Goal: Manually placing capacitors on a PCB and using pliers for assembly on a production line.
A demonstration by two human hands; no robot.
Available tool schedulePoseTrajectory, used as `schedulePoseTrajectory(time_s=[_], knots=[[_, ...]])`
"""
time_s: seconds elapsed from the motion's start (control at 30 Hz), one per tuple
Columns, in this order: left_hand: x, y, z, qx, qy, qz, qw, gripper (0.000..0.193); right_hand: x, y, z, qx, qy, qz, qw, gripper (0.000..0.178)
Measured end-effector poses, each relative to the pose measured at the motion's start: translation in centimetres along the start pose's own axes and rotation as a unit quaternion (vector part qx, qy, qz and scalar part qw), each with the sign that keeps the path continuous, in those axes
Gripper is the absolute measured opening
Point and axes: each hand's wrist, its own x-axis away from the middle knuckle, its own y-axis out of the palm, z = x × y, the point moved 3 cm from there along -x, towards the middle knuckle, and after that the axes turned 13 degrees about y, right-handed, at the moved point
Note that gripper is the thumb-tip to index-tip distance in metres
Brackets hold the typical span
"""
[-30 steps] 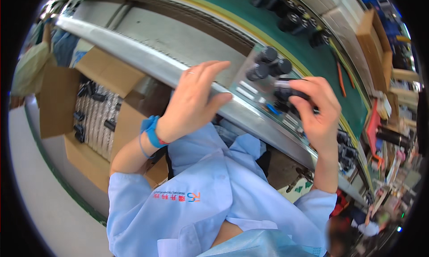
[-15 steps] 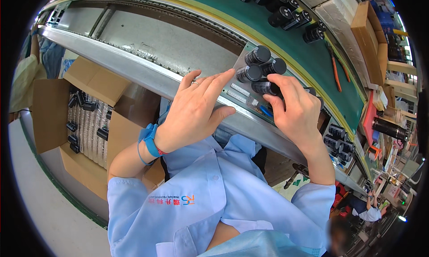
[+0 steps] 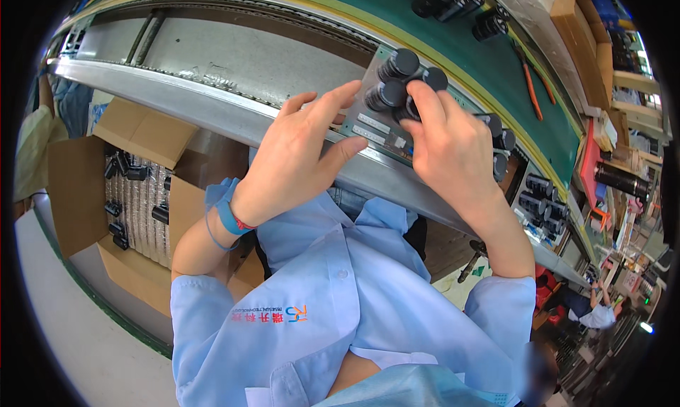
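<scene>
My right hand (image 3: 453,148) pinches a black cylindrical capacitor (image 3: 404,112) at a circuit board (image 3: 362,110). Fingers cover most of that capacitor, so its seating cannot be made out. Upright capacitors crowd round it: one (image 3: 399,64) at the far left, one (image 3: 386,95) beside the fingers, one (image 3: 434,77) behind them. Several more capacitors (image 3: 491,124) stand right of the hand. White connectors (image 3: 372,122) sit along the board's near part. My left hand (image 3: 297,156), holding nothing, hovers by the board's left edge with fingers apart.
The board rests on a metal-railed conveyor (image 3: 177,99). Beyond it, loose capacitors (image 3: 490,23) and red-handled pliers (image 3: 531,88) lie on a green surface. More capacitors (image 3: 542,203) stand at right. An open cardboard box (image 3: 74,187) with capacitors is at left. Another person (image 3: 600,313) works far right.
My right hand has shifted left and slightly away from me with the capacitor. The left hand has moved a little left, its fingers spread wider. The view has shifted slightly.
</scene>
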Motion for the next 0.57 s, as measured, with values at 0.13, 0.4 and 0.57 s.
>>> schedulePoseTrajectory(time_s=[0.13,0.4,0.57], knots=[[0.2,0.1,0.0,0.027,0.001,0.012,1.000,0.055,0.1,0.1,0.6,-0.033,0.011,0.008,0.999,0.035],[0.5,0.1,-0.2,-0.009,0.008,0.005,1.000,0.053,1.3,0.1,1.1,-0.076,0.012,0.033,0.996,0.038],[0.1,0.2,0.0,-0.009,-0.007,-0.002,1.000,0.054,0.9,0.1,0.8,-0.046,0.030,0.015,0.998,0.039]])
